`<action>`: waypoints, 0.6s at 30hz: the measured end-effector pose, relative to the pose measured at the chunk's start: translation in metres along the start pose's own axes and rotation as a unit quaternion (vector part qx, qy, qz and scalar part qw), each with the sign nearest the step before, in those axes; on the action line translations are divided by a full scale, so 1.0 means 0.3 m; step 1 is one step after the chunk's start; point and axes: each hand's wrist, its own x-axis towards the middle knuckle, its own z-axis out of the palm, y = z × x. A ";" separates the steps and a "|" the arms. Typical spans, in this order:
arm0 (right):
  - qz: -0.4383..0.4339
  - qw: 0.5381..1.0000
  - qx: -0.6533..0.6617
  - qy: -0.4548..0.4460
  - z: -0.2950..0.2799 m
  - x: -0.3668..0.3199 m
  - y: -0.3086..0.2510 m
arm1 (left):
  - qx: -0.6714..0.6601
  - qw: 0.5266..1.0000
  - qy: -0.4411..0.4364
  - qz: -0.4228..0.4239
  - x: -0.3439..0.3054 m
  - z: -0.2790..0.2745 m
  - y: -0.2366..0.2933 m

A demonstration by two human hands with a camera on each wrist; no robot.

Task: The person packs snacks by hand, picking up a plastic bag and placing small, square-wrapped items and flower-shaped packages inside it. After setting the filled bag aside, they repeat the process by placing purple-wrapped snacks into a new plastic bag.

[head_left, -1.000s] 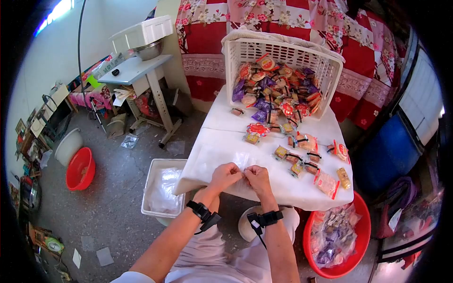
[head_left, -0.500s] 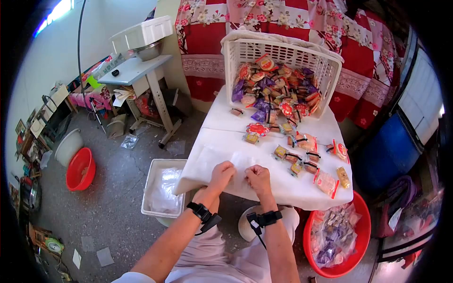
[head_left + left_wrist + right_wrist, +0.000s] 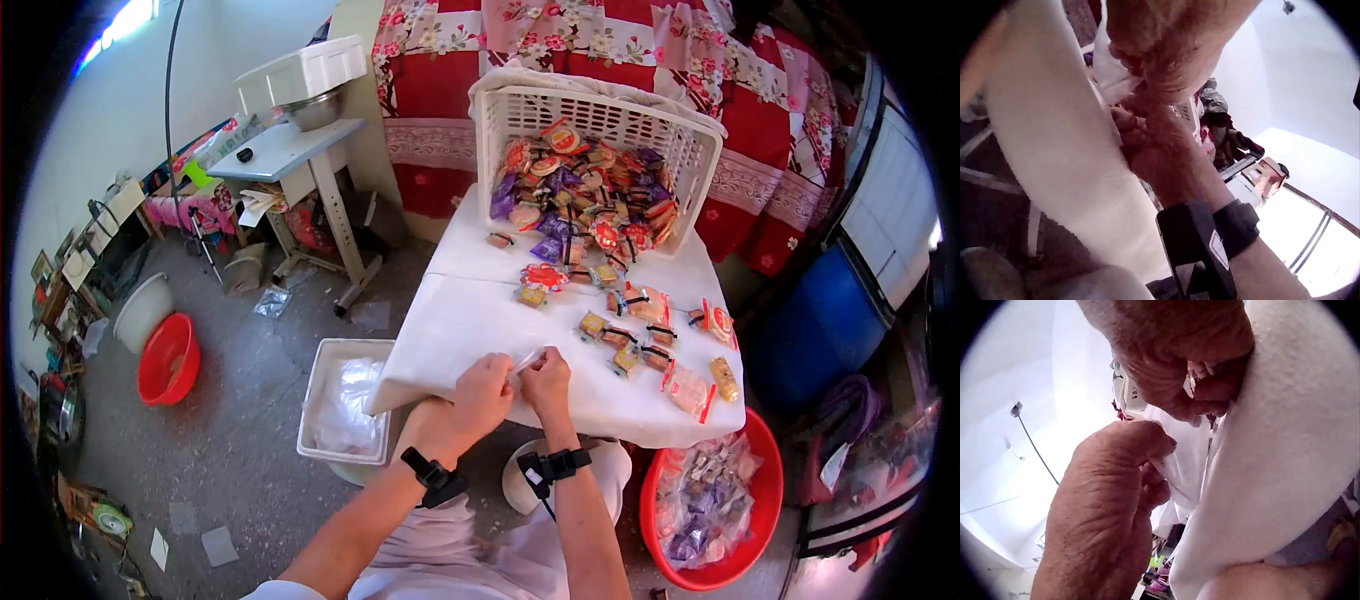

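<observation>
Left hand: swung rightward and rolled since half a second ago, showing more of its back; thumb and fingertips pinch the bag.
Right hand: fingers curled, seemingly pinching the other side.
Bag: thin film between both hands, at the table's near edge.
Tear risk: pulling unevenly could split film this flimsy.
Cling risk: layers may stick, so the mouth stays shut or a pinch slides off.
Packets: scattered over the table's right half; a sweeping forearm could push the outermost into the tub below the table's right corner.
</observation>
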 end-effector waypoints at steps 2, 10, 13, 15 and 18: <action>0.015 0.999 0.047 0.003 0.025 0.007 0.047 | 0.059 0.997 -0.047 0.010 -0.014 -0.005 0.010; 0.105 0.976 0.181 -0.063 0.012 0.001 0.044 | 0.151 0.988 0.034 0.027 -0.018 -0.074 -0.073; 0.102 0.966 0.227 -0.065 0.027 -0.004 0.056 | 0.120 0.987 0.097 -0.040 -0.026 -0.072 -0.118; 0.084 0.976 0.190 -0.063 0.026 -0.002 0.051 | 0.058 0.983 0.061 -0.162 -0.044 -0.063 -0.111; 0.031 0.989 0.140 -0.042 0.047 0.007 0.084 | 0.014 0.993 0.060 -0.102 -0.066 -0.041 -0.100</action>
